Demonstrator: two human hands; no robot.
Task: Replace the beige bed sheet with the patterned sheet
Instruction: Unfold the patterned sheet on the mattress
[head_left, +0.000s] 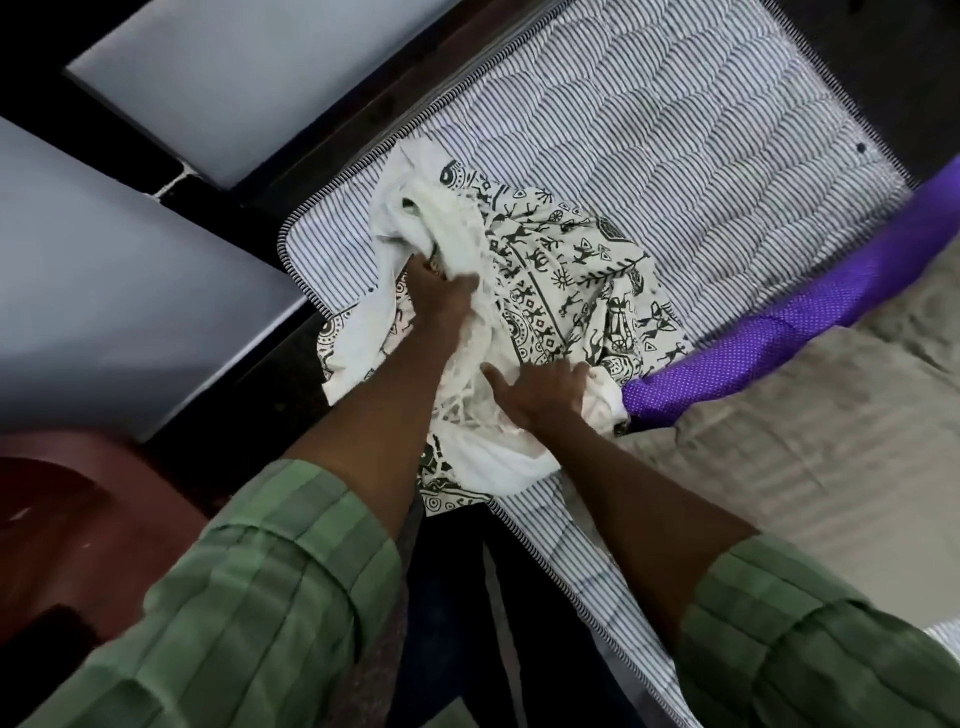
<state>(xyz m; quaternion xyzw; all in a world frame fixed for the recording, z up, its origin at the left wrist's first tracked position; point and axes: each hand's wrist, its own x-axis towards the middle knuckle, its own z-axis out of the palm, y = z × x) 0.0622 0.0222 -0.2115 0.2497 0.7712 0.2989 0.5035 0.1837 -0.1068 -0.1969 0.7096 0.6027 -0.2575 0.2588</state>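
At the striped mattress (649, 171) corner, ten o'clock, the patterned sheet (550, 260) lies bunched; left hand (441, 296) grips a fold, right hand (540, 389) presses spread, so shaking it open toward two o'clock seems best.

No readable text, labels or numbers anywhere.

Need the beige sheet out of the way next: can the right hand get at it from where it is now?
Probably yes. The right hand rests on the patterned sheet close to the beige sheet. Only the purple cloth lies along its near edge, and nothing else blocks that side.
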